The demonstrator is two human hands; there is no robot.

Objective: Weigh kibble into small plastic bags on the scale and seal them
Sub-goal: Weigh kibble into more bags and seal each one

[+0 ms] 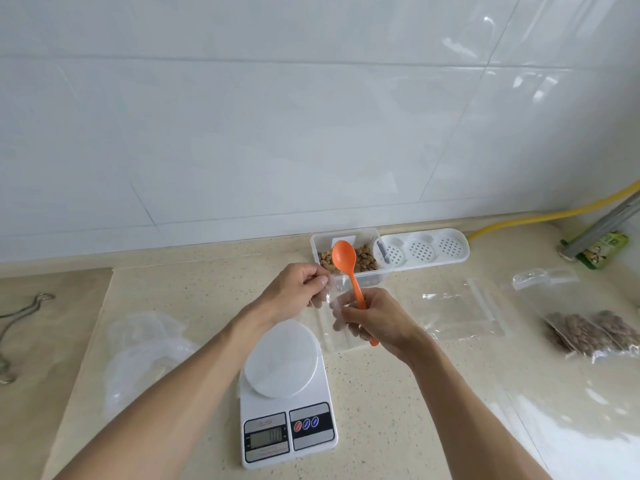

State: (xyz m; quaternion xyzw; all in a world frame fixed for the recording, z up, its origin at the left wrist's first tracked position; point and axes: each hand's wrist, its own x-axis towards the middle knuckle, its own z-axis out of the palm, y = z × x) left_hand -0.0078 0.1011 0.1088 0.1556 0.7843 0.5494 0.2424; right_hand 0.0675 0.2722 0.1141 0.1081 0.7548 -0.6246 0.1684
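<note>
Here, a small clear plastic bag (341, 327) is held up between two bare hands above a pale speckled surface (398, 393), just behind a white kitchen scale (285, 403). The bag's upper left edge is pinched by the left hand (298, 289), thumb against curled fingers. The right hand (375, 320) is closed in a grip around both the bag's right side and the handle of an orange spoon (348, 271), whose empty bowl points up and away towards the wall. The scale's round white platform is seen bare, and its display is lit, though the digits are too blurred to be read. Behind the hands, against the tiled wall, a clear tub of brown kibble (346, 259) is placed, with a white perforated lid (420, 250) lying beside it on the right. An empty flat zip bag (457, 310) is laid to the right of the hands, and further right two filled bags of kibble (588, 332) are set side by side. Crumpled clear plastic (145, 344) is seen to the left of the scale.
</note>
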